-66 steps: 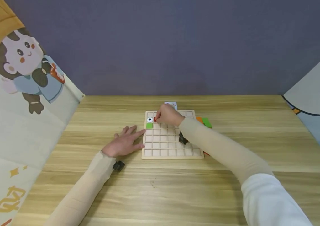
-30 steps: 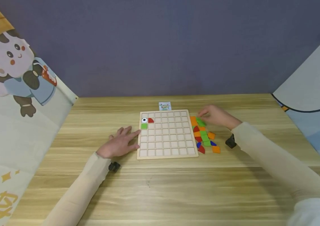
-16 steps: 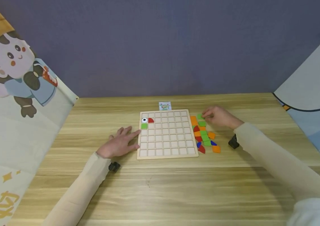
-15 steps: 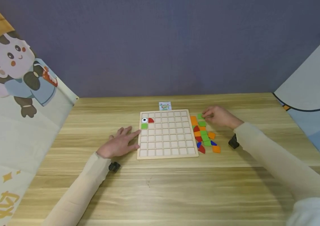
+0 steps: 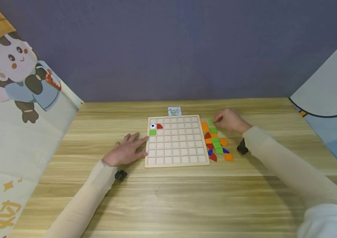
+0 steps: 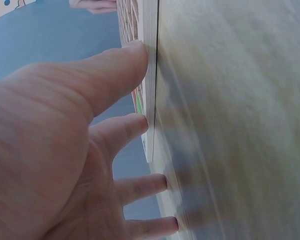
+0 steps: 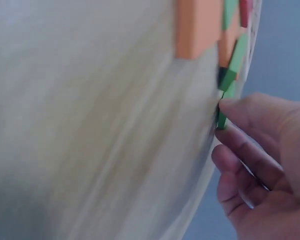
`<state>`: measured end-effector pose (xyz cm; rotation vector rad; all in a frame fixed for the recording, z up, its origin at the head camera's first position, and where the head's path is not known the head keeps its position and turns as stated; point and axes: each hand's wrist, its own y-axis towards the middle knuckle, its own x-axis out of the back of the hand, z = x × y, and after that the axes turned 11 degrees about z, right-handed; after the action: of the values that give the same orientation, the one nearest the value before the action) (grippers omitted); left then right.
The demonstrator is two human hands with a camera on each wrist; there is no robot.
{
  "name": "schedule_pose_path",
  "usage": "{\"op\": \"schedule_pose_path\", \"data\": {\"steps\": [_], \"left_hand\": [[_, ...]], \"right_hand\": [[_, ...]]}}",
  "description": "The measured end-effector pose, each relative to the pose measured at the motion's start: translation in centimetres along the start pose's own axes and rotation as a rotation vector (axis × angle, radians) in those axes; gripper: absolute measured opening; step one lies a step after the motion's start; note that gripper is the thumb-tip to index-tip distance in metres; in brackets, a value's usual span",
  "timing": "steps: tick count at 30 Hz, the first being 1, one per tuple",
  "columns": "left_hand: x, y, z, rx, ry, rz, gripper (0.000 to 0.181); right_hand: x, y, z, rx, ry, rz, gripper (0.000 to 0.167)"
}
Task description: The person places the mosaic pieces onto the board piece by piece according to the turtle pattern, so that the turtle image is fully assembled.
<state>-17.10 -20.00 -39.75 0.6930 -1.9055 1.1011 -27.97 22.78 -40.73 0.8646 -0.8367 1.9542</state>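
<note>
And here you are at the far right of the board (image 5: 175, 145), the grip of your right hand (image 5: 229, 120) clamped, thumb and forefinger pinching a green piece (image 5: 211, 122) between their tips. It's down by the worktop (image 5: 168, 198), just past the board's right edge, level with the far rows.

Now the relation that counts: the piece sits on the left of your right hand, the board's own side, so piece first, knuckles behind, and any carry inward looks well lined up. Its long axis? Can't call it; the right wrist view shows it nearly edge-on and your fingers cover one end. Watch your near side, though: a green square (image 5: 213, 130) lies just beside it, close enough to be nudged, I'd judge. On the left, an orange piece (image 5: 205, 127) sits between it and the board.

No contest over which hand is nearer: your right is on it, while your left hand (image 5: 123, 152) is well apart across the board, fingers spread, grip apart, thumb and forefinger against the left edge. That should steady the frame nicely, opposite the pinch.
</note>
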Motion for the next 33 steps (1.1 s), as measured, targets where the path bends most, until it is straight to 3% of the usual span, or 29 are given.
{"op": "schedule_pose_path", "data": {"steps": [5,13,20,23,33], "left_hand": [[0.0,0.0,0.0,0.007,-0.002,-0.005,0.066],[0.0,-0.2,0.0,0.013,0.000,-0.002,0.066],[0.1,-0.1,0.0,0.022,-0.010,0.011,0.066],[0.1,0.0,0.0,0.028,-0.012,0.017,0.066],[0.2,-0.1,0.0,0.023,-0.009,0.007,0.066]], "right_hand": [[-0.2,0.7,2.6,0.017,0.073,-0.034,0.016],[-2.4,2.5,9.5,0.224,-0.018,0.030,0.012],[-5.0,4.6,13.1,0.372,-0.068,0.090,0.010],[-6.0,5.4,14.2,0.399,-0.056,0.124,0.009],[-7.8,6.6,16.7,0.350,-0.047,0.146,0.011]]}}
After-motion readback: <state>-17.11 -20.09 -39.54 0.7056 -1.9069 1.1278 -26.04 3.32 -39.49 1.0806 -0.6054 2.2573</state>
